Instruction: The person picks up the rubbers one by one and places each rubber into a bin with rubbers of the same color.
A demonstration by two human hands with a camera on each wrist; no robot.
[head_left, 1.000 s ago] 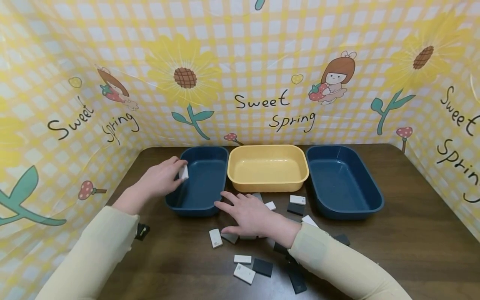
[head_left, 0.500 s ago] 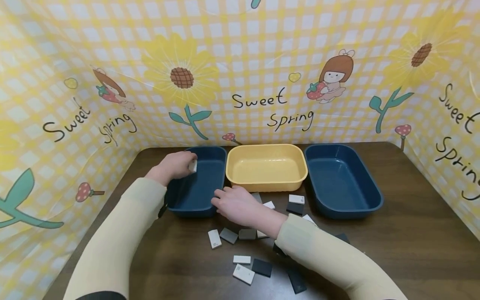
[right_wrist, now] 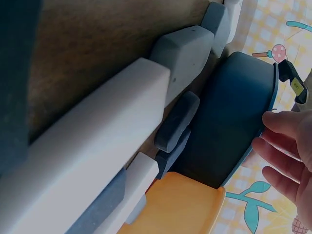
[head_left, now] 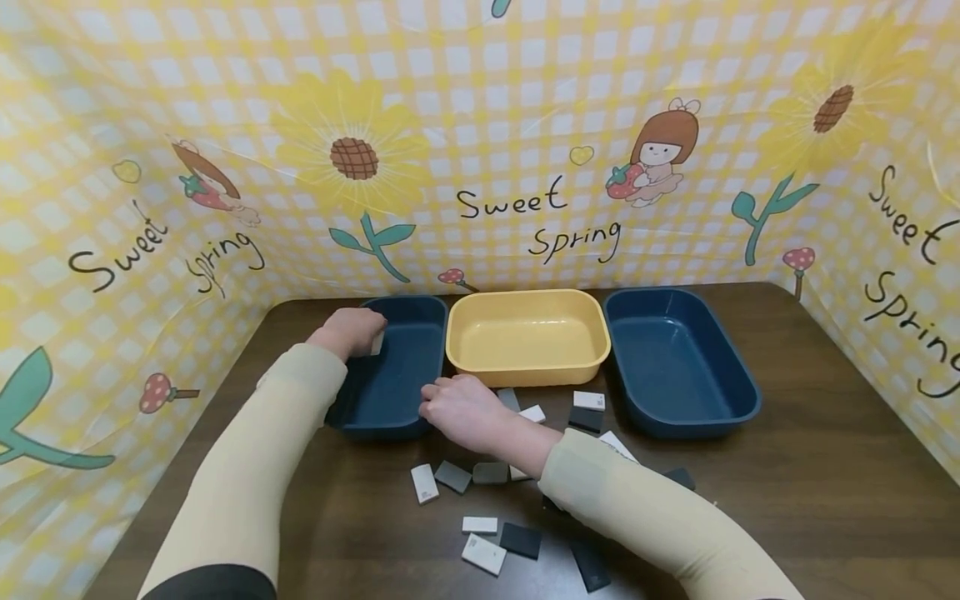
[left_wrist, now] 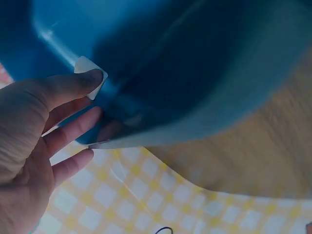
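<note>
In the head view my left hand (head_left: 347, 332) reaches over the left blue bin (head_left: 381, 432). It pinches a small white rectangular block (head_left: 377, 342) inside that bin. The left wrist view shows the thumb on the block (left_wrist: 85, 65) near the bin's inner wall, with the other fingers spread by the rim. My right hand (head_left: 467, 412) is at the near right corner of the same bin, its fingers curled over the rim. Seen from the right wrist, the thumb and fingers of that hand (right_wrist: 294, 156) meet the rim above the bin's outer wall (right_wrist: 224, 112).
A yellow bin (head_left: 532, 377) stands in the middle, beside a second blue bin (head_left: 682, 429) on the right. Several white, grey and black blocks lie on the brown table (head_left: 337, 533), among them a white one (head_left: 424, 483) and a black one (head_left: 521, 541). Patterned cloth (head_left: 510, 125) surrounds the table.
My left hand has moved right and deeper into the left bin with the white block. The right hand's spread fingers have drawn in and curled at the bin's rim.
</note>
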